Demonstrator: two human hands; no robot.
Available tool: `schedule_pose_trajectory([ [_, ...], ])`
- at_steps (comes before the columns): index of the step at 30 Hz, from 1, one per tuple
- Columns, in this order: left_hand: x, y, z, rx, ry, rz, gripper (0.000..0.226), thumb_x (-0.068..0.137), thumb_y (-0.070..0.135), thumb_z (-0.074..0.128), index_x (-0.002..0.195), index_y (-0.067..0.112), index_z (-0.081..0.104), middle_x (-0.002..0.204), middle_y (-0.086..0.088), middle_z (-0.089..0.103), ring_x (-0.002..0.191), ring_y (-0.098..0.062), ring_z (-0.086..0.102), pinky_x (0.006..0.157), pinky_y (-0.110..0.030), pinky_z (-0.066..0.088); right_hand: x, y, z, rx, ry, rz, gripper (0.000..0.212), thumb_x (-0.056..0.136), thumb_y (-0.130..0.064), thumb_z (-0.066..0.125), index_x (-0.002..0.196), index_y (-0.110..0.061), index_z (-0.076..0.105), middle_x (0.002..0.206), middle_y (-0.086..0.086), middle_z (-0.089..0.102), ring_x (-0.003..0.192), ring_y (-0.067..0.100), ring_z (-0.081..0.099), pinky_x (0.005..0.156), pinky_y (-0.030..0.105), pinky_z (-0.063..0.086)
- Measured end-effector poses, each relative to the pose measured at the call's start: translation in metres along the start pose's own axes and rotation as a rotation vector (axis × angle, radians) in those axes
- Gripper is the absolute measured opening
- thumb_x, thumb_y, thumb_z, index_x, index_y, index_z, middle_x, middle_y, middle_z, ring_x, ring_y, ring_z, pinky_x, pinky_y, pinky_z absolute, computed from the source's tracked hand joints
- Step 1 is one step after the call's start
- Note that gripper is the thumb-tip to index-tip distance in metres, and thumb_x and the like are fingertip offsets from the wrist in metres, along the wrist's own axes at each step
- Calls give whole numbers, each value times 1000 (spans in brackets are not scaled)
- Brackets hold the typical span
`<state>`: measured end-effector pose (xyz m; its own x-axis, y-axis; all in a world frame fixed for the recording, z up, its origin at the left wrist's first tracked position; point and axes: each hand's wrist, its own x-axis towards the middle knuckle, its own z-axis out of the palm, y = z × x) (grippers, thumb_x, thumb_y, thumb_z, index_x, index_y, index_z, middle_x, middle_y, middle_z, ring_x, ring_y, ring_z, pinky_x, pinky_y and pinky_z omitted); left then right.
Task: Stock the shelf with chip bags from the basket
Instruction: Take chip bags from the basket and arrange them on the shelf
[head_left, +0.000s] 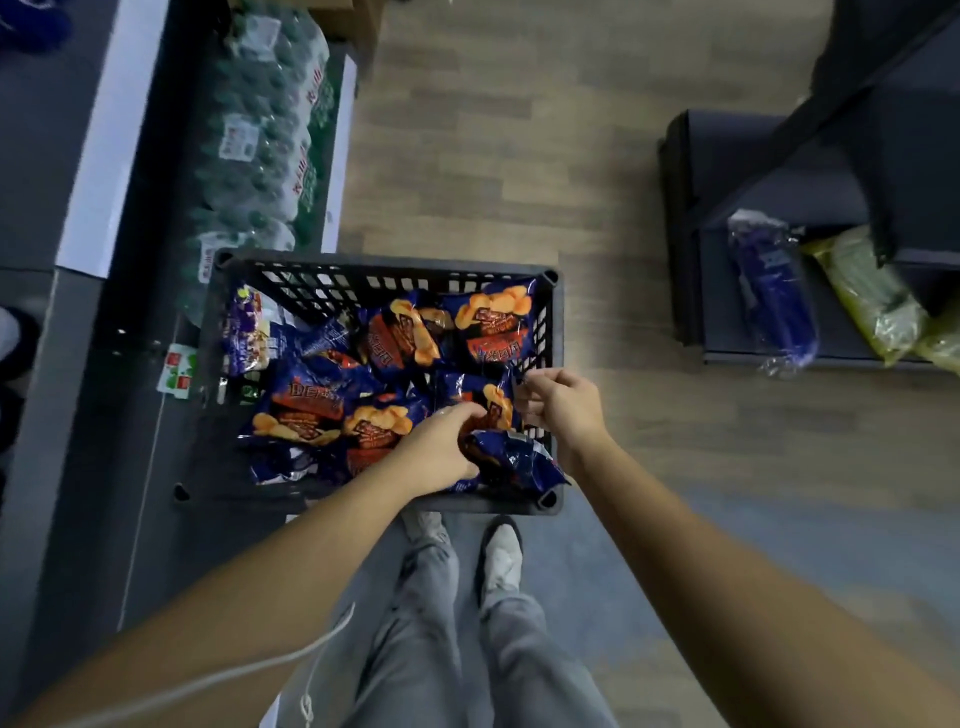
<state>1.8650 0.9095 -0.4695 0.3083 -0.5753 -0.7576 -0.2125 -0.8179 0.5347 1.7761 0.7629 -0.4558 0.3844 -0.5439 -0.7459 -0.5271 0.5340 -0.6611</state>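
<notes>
A wood-look floor (519, 156) runs between two dark store fixtures, seen from above by a person standing over their work. On the right is a low shelf (753, 171) whose bottom tier carries a blue wrapped package (779, 301) and, just beside it, yellow-green packages (872, 296). On the left a long unit holds shrink-wrapped packs of green bottles (265, 130). Between them, on the floor at the person's feet, sits a dark slotted plastic basket (395, 267) loaded with blue chip bags (400, 332) printed with orange crisps. They lie jumbled and overlapping, some face up, a few leaning on the far wall. Both bare arms reach down into the basket's near right corner. The left hand (441, 447) has its fingers curled down over the pile and appears to grip a crumpled bag (519, 460) that lies against the near rim — how firm the hold is cannot be told. The right hand (558, 400), knuckles up, pinches the sealed top edge of another bag (488, 400) between thumb and fingertips, close to the basket's right wall. Grey trousers (441, 649) and pale shoes (501, 558) show below the basket — a thin white cord (291, 660) hangs across the left forearm.
</notes>
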Motion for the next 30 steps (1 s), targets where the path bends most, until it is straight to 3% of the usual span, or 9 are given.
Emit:
schedule_pose_trajectory([
  [3, 7, -3, 8, -19, 57, 54, 54, 88, 23, 74, 138, 29, 54, 144, 2, 53, 127, -19, 52, 99, -30, 43, 3, 8, -1, -24, 9, 39, 15, 101, -6, 56, 87, -9, 61, 77, 6, 67, 63, 13, 60, 56, 20, 50],
  [8, 5, 2, -1, -142, 188, 69, 25, 94, 30, 66, 120, 29, 65, 115, 3, 69, 98, -18, 63, 76, -30, 46, 6, 3, -3, -42, -11, 13, 18, 99, -6, 58, 83, -10, 62, 79, 6, 68, 70, 14, 62, 68, 23, 51],
  [11, -4, 9, -24, -253, 281, 63, 30, 95, 33, 64, 124, 27, 64, 124, 5, 65, 112, -18, 59, 87, -33, 46, 4, -10, -2, -115, -30, -56, 16, 100, -19, 61, 87, -11, 66, 85, 4, 70, 80, 17, 64, 73, 28, 51],
  [13, -13, 15, -43, -362, 373, 76, 21, 96, 32, 64, 115, 27, 66, 115, 8, 67, 110, -20, 61, 87, -37, 48, -1, -25, -2, -125, -70, -104, 19, 100, -28, 62, 95, -11, 69, 91, 5, 75, 85, 19, 71, 75, 31, 56],
  [15, -23, 24, -62, -440, 446, 93, 13, 95, 34, 64, 105, 26, 67, 100, 11, 69, 99, -18, 64, 82, -35, 49, -10, -42, 0, -79, -150, -131, 28, 98, -37, 64, 106, -11, 69, 97, 6, 77, 89, 18, 75, 74, 30, 60],
  [19, -52, 45, -99, -548, 591, 152, 20, 93, 36, 67, 102, 19, 70, 99, 4, 73, 96, -15, 68, 92, -40, 54, -32, -79, 15, -51, -259, -210, 69, 83, -58, 74, 130, -8, 63, 118, 10, 74, 108, 26, 72, 90, 40, 60],
  [24, -107, 74, -139, -633, 740, 240, 5, 94, 31, 67, 90, 28, 67, 87, 11, 71, 81, -1, 66, 71, -18, 49, -72, -130, 37, -6, -441, -307, 31, 91, -31, 73, 114, -11, 69, 107, 14, 76, 96, 33, 75, 79, 48, 63],
  [27, -147, 81, -160, -680, 839, 266, 8, 91, 37, 69, 88, 30, 68, 85, 11, 73, 77, 2, 67, 72, -21, 50, -98, -161, 55, -3, -513, -390, 27, 91, -29, 74, 112, -12, 71, 104, 12, 77, 94, 32, 75, 80, 52, 62],
  [30, -188, 80, -176, -683, 908, 281, 19, 87, 43, 71, 95, 26, 69, 93, 7, 74, 88, -7, 69, 78, -29, 53, -128, -191, 77, -14, -574, -455, 27, 91, -29, 74, 113, -13, 71, 98, 8, 78, 87, 28, 76, 69, 49, 64],
])
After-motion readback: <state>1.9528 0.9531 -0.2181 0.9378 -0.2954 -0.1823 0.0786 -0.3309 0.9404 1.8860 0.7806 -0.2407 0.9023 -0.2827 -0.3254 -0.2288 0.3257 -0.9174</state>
